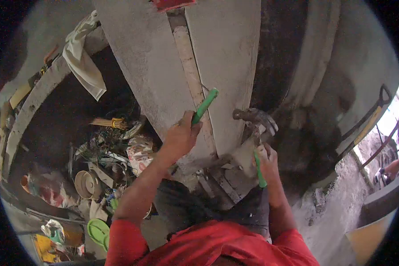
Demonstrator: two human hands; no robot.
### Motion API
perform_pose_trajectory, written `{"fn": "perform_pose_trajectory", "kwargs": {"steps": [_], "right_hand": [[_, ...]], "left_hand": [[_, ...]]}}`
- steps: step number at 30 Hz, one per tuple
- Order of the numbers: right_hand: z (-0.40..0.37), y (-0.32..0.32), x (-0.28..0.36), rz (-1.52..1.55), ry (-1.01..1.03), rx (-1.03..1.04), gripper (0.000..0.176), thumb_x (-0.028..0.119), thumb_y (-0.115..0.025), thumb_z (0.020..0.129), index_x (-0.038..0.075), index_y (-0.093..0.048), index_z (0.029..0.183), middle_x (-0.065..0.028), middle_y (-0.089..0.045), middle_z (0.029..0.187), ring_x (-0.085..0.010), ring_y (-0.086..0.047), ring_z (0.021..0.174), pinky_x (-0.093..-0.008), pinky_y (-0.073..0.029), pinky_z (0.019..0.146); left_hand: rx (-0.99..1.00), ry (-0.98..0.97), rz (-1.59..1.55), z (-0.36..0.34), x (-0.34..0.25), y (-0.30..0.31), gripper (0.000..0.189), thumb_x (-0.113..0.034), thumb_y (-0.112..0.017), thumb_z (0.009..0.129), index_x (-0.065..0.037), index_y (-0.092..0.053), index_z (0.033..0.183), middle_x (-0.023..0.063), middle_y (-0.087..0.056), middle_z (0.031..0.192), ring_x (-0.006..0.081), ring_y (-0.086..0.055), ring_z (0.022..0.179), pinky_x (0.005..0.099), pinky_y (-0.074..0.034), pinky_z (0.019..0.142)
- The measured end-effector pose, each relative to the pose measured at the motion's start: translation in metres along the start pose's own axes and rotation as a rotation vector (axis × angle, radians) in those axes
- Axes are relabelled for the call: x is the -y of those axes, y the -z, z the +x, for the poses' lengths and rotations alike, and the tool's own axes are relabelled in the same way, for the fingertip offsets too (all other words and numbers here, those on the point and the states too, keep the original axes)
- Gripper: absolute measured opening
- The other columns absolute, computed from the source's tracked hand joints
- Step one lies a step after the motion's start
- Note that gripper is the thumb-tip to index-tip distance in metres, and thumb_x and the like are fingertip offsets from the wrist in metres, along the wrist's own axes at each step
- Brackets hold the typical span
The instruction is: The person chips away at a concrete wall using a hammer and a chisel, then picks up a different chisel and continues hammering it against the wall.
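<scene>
My left hand (182, 136) is closed around a green-handled tool (205, 106), with the handle slanting up and away over the grey panel. A thin dark metal piece shows beside the handle's far end; the rest of the tool is hidden. Behind it, a pale strip (188, 66) runs lengthwise along a dark gap in the grey panel (228, 48). In my right hand (267, 163) is a claw hammer (256, 117), gripped by its green handle. The hammer's head is raised in front of the panel's right edge, its claw facing right.
At left, a white cloth (82, 62) hangs over a curved ledge (24, 111). Below it lie a round beige container (88, 185), a green lid-like piece (98, 232) and mixed clutter. A shovel (368, 126) leans at right, near another person's hand (391, 168). Rubble lies below the panel.
</scene>
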State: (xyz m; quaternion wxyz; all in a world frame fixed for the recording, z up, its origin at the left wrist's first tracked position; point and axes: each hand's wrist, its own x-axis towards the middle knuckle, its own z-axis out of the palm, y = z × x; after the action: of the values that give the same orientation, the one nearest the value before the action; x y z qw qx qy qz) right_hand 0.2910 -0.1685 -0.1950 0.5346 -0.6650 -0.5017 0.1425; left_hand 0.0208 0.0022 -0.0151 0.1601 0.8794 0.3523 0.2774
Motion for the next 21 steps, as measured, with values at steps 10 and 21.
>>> {"fn": "perform_pose_trajectory", "kwargs": {"steps": [10,21], "right_hand": [[0.029,0.017,0.18,0.415,0.021,-0.204,0.049,0.047,-0.058,0.088,0.0,-0.059,0.102,-0.0029,-0.057,0.074,-0.0104,-0.05,0.06,-0.0269,-0.039,0.053],[0.052,-0.023,0.133,0.612,0.255,-0.139,0.04,0.039,-0.05,0.092,0.002,-0.055,0.106,-0.0059,-0.059,0.086,-0.0134,-0.054,0.071,-0.0269,-0.044,0.062]], "left_hand": [[-0.149,0.077,-0.423,0.015,-0.002,-0.018,0.034,-0.038,-0.049,0.098,-0.004,-0.052,0.094,0.0092,-0.051,0.064,0.0223,-0.05,0.049,0.038,-0.044,0.048],[0.015,0.358,-0.879,0.01,-0.001,-0.004,0.034,-0.042,-0.052,0.095,-0.009,-0.052,0.09,-0.0053,-0.04,0.06,0.0049,-0.036,0.045,0.0242,-0.028,0.038]]}}
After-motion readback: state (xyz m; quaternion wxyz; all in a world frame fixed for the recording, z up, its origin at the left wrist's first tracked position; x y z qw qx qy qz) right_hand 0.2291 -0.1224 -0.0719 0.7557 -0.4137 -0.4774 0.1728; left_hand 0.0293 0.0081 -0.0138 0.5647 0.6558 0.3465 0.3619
